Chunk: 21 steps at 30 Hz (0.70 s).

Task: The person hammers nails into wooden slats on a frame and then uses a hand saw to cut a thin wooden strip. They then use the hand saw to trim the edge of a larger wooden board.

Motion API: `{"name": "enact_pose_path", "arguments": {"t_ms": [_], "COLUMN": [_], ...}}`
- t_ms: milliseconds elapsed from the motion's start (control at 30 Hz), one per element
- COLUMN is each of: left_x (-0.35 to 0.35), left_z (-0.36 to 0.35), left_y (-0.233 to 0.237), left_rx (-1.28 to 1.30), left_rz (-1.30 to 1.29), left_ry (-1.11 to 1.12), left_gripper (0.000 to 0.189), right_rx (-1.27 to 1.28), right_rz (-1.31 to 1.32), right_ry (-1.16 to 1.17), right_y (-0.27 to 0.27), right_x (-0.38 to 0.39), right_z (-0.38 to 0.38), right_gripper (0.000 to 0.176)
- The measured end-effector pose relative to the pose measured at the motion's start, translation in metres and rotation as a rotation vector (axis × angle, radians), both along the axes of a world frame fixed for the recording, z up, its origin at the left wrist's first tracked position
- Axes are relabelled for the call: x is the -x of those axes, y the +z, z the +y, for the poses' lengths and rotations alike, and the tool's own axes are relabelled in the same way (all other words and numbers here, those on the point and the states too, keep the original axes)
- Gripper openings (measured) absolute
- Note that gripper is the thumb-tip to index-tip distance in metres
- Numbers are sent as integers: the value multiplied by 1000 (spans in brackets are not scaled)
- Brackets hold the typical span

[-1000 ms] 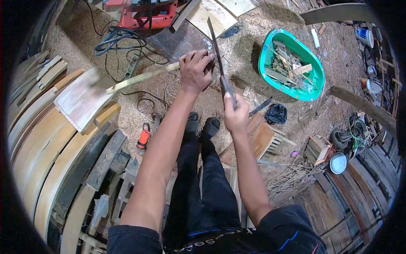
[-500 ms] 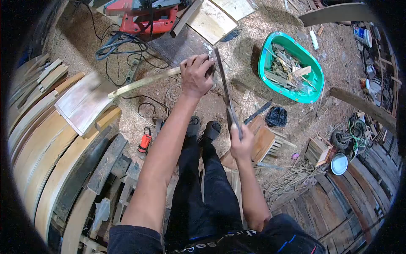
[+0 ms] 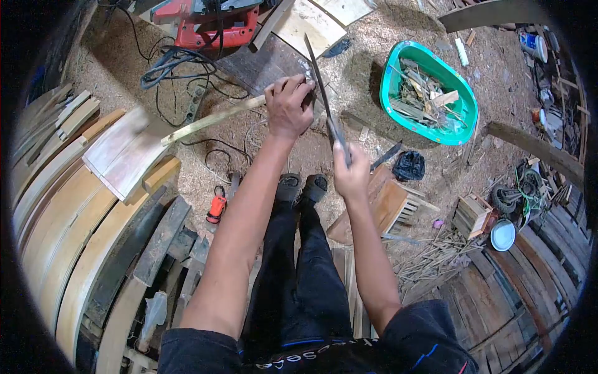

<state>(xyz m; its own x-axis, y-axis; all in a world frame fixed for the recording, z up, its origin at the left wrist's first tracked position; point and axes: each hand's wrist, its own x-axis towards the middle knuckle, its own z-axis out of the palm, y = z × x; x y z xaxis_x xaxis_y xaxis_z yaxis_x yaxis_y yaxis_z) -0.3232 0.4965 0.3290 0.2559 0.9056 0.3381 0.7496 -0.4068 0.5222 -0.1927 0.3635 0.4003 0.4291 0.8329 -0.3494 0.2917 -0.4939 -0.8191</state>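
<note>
My left hand [image 3: 289,106] is wrapped over the end of a long, pale wood strip [image 3: 212,121] and presses it against a dark wooden board [image 3: 256,67]. The strip's other end extends left toward a curved, whitish panel [image 3: 121,153]. In my right hand [image 3: 352,171] is the grey handle of what looks like a handsaw [image 3: 322,84], its long blade seen almost edge-on. That blade passes just right of my left fingers and points away from me. Whether its edge touches the wood cannot be made out.
A red power tool [image 3: 233,36] with coiled cable lies beyond the board. To the right stands a green tub [image 3: 393,111] of wood scraps. Curved planks [image 3: 81,249] are stacked at left. An orange tool [image 3: 216,207] and a black plastic bag [image 3: 409,167] lie on the sawdust-covered floor.
My right hand has pushed forward and slightly left, carrying the handsaw with it, so the blade reaches farther past my left hand. My left hand stays on the strip.
</note>
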Motion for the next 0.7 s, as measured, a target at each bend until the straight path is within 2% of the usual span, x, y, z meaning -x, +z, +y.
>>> {"name": "enact_pose_path", "arguments": {"t_ms": [67, 100, 233, 367, 467, 500, 600, 700], "left_x": [-2, -1, -2, 0, 0, -2, -1, -2], "left_z": [-2, 0, -1, 0, 0, -1, -2, 0], "left_y": [3, 4, 4, 7, 8, 7, 8, 11], "left_rx": [11, 10, -7, 17, 6, 5, 1, -12], "left_rz": [-21, -28, -5, 3, -41, -35, -15, -32], "left_ry": [-6, -1, 8, -9, -11, -17, -1, 1], "left_gripper": [29, 28, 25, 23, 30, 29, 28, 27], "right_rx": [-29, -32, -35, -33, -22, 65, 0, 0], "right_rz": [-141, 35, 48, 6, 47, 8, 75, 97], "right_ry": [23, -36, 8, -30, -2, 19, -28, -66], "right_y": [11, 22, 5, 15, 12, 11, 8, 11], "right_x": [3, 7, 0, 7, -2, -7, 7, 10], "right_z": [-46, -50, 7, -36, -56, -39, 14, -59], "right_gripper": [27, 25, 26, 30, 32, 31, 31, 32]}}
